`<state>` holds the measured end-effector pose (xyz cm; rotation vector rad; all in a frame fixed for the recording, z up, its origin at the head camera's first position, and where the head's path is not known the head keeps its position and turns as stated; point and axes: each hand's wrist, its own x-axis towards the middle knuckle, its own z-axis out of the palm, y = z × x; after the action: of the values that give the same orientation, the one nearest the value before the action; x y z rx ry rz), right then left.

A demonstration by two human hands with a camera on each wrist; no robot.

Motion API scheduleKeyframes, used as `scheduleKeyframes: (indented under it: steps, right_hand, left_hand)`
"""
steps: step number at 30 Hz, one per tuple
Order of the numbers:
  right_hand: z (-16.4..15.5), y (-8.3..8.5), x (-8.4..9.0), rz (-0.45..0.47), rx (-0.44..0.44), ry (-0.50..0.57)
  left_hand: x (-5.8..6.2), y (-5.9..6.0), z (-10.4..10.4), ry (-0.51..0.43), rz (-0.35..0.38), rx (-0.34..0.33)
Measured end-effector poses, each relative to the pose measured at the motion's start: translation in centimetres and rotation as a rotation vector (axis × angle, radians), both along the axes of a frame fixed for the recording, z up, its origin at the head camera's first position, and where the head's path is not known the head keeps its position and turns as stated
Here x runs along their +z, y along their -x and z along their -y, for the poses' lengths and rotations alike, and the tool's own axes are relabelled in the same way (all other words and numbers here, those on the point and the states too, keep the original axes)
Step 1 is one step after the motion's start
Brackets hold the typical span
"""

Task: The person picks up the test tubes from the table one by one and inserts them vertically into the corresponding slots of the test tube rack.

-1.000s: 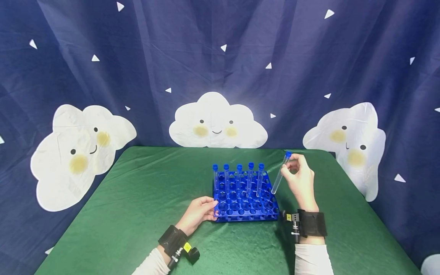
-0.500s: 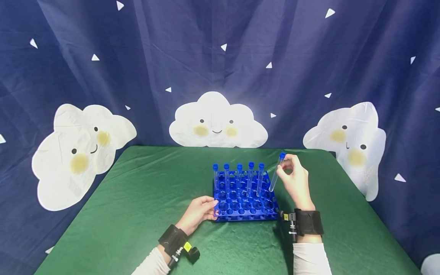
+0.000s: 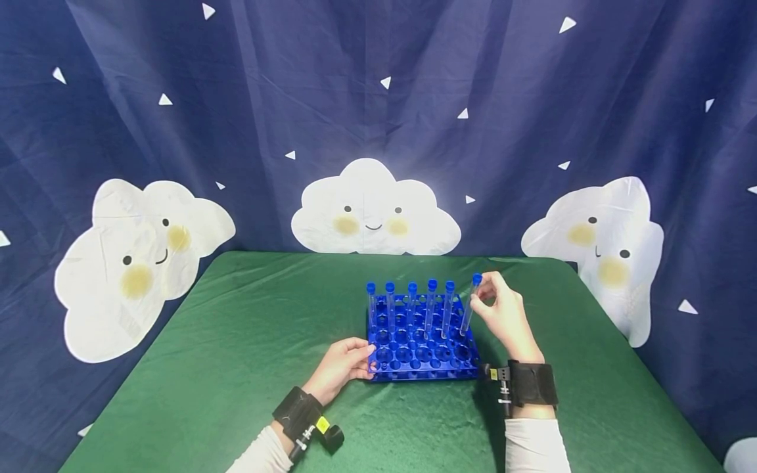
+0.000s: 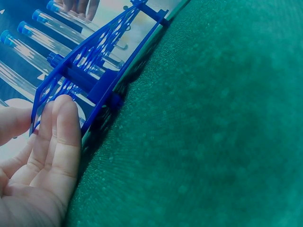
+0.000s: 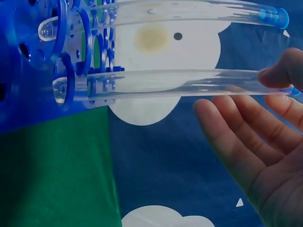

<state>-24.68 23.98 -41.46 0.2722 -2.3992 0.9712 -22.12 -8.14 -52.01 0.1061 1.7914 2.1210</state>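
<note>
A blue test tube rack stands on the green table, with several clear test tubes with blue caps upright in it. My left hand grips the rack's near left edge, thumb on top and fingers beneath in the left wrist view. At the rack's right side my right hand pinches one more capped test tube near its cap between thumb and index finger. The bottom of that tube sits inside a hole of the rack in the right wrist view, and it leans slightly right. The other right fingers are spread below it.
The green table extends on both sides of the rack. Behind it hangs a dark blue curtain with white clouds. A black wrist strap with a camera sits on each arm.
My right hand has moved left and slightly down with the test tube, from beside the rack into a hole at its right end. The left hand and the rack have stayed put.
</note>
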Motion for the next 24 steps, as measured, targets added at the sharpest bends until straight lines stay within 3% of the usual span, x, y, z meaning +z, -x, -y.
scheduleKeyframes:
  steps: [24]
  right_hand:
    - [-0.41, -0.49, 0.62, 0.178, 0.089, -0.064]
  left_hand:
    - [0.02, -0.01, -0.03, 0.007, 0.003, 0.004]
